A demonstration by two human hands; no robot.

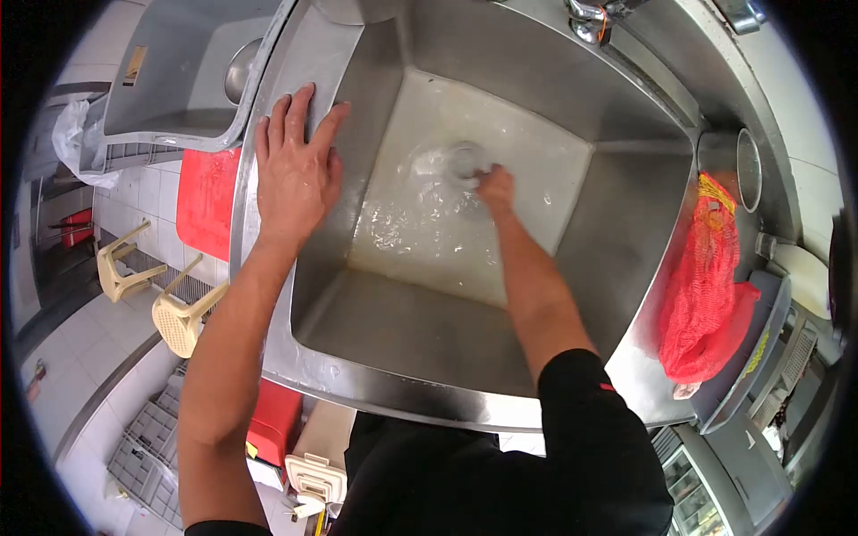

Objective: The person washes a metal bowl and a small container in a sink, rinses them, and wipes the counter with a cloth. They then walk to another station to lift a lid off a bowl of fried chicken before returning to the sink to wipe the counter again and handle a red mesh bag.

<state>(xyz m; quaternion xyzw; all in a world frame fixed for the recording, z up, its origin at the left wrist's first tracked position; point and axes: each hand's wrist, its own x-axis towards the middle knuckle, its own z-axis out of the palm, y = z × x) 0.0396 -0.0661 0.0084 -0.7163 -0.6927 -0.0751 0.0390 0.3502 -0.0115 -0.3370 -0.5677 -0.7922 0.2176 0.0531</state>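
The deep steel sink (626, 214) fills most of the view, and its pale floor carries only a shallow, rippling sheet of water (402, 223), gathered on the left and far side around the drain (460, 161). The near walls are bare and wet. Judging by that, the basin looks close to emptied, with this last film and whatever sits at the drain left to deal with. A red mesh bag (702, 295) lies draped over the right rim, well apart from both hands. The left hand (299, 174) rests flat on the far left rim, fingers spread and holding nothing, apparently as a brace. The right hand (496, 189) reaches down to the sink floor just beside the drain on its right, with its fingers bunched together in the water. Whether it grips anything there I cannot tell, since the splash and glare hide the fingertips. The tap (590, 22) at the far edge shows no stream.
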